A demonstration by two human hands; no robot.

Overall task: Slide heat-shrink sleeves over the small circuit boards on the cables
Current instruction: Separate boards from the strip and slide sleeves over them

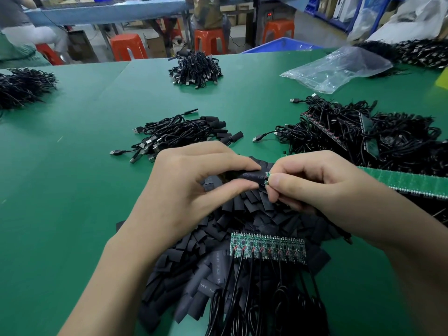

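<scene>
My left hand (194, 180) pinches one black heat-shrink sleeve (252, 177) between thumb and forefinger. My right hand (315, 183) has its thumb and fingertips closed on the small circuit board (267, 178), so only a sliver of green shows. Both are held just over the heap of loose sleeves (218, 238), slightly toward 12 o'clock from the middle of my view.

What matters is the line-up. The sleeve's long axis runs roughly 9 to 3 o'clock with its mouth facing 3, and the board sits right at that mouth. I cannot tell how far in it is, and its cable is hidden under my right hand.

I judge the next move to be a straight slide along that axis, sleeve toward 3. Any tilt risks a board corner snagging the lip. The strip of bare boards (266, 246) waits at 6 o'clock from the grip.
</scene>
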